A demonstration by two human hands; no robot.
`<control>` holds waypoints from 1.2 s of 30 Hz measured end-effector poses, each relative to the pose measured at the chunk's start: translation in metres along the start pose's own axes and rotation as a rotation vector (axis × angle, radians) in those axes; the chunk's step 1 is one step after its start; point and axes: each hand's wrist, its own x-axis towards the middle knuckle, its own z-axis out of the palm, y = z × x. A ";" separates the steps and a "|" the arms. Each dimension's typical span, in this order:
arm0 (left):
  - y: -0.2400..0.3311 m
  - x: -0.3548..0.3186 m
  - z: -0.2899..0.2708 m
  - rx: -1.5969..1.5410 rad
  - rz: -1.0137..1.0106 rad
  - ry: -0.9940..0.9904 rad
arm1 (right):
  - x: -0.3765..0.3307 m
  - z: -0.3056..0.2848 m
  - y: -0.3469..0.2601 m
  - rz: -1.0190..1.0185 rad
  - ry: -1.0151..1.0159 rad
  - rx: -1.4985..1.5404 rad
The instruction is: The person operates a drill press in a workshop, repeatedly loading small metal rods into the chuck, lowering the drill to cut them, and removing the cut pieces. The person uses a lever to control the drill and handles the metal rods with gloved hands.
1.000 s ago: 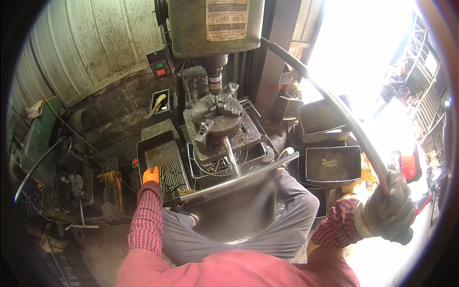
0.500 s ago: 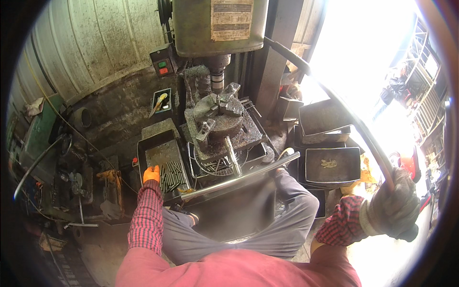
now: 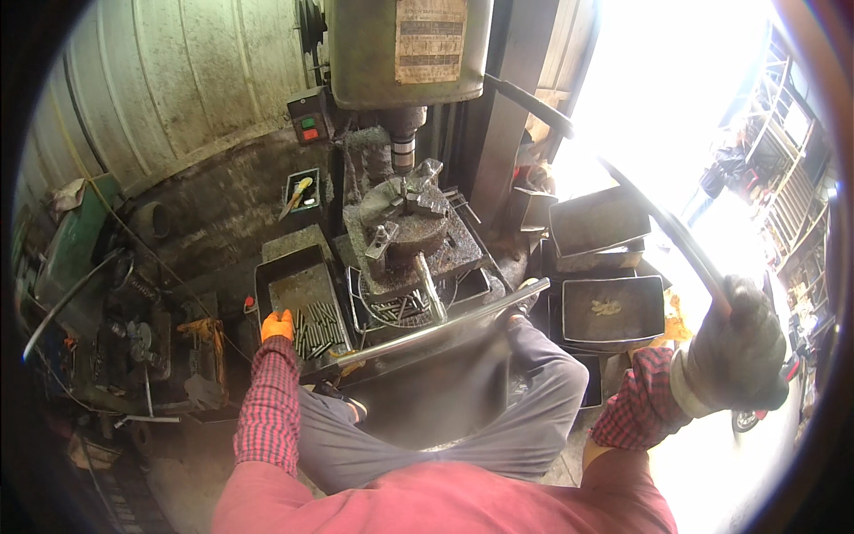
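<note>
My right hand [image 3: 734,351], in a grey work glove, is wrapped round the end of the long feed lever [image 3: 680,236] of a drill press [image 3: 409,53]. My left hand [image 3: 277,326], in an orange glove, rests at the near left of a metal tray [image 3: 298,267], beside several short metal pins [image 3: 320,329]. Its fingers are bunched together; what they hold, if anything, is hidden. Under the drill chuck [image 3: 403,151] stands a round clamping fixture [image 3: 405,218] covered in metal chips. More pins [image 3: 400,307] lie below the fixture, partly hidden by a wire ring.
A shiny metal bar [image 3: 445,325] crosses in front of my knees. Metal bins [image 3: 612,311] are stacked to the right. On the wall side sit a switch box [image 3: 308,125] and a small tray with a yellow-handled brush [image 3: 302,189]. Another person [image 3: 721,169] is far off at right.
My right hand has moved up and slightly farther away with the lever. The left hand stays by the pins. The whole view has shifted slightly.
</note>
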 end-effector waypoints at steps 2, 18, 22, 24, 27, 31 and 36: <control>-0.002 -0.002 -0.009 -0.039 -0.002 0.014 | 0.003 0.002 -0.001 0.331 0.045 0.789; 0.016 -0.073 -0.089 -0.543 0.426 0.431 | -0.010 -0.010 0.023 0.910 0.106 2.448; 0.053 -0.100 -0.122 -0.596 0.412 0.400 | -0.015 -0.012 0.034 0.936 0.081 2.498; 0.066 -0.102 -0.132 -0.620 0.469 0.396 | -0.014 -0.012 0.036 0.920 0.059 2.466; 0.080 -0.102 -0.130 -0.741 0.520 0.318 | -0.012 -0.008 0.039 0.850 0.032 2.421; 0.098 -0.108 -0.119 -0.714 0.597 0.304 | -0.011 0.007 0.044 0.649 0.053 2.503; 0.095 -0.118 -0.103 -0.679 0.642 0.266 | -0.030 0.002 0.071 0.798 -0.015 2.465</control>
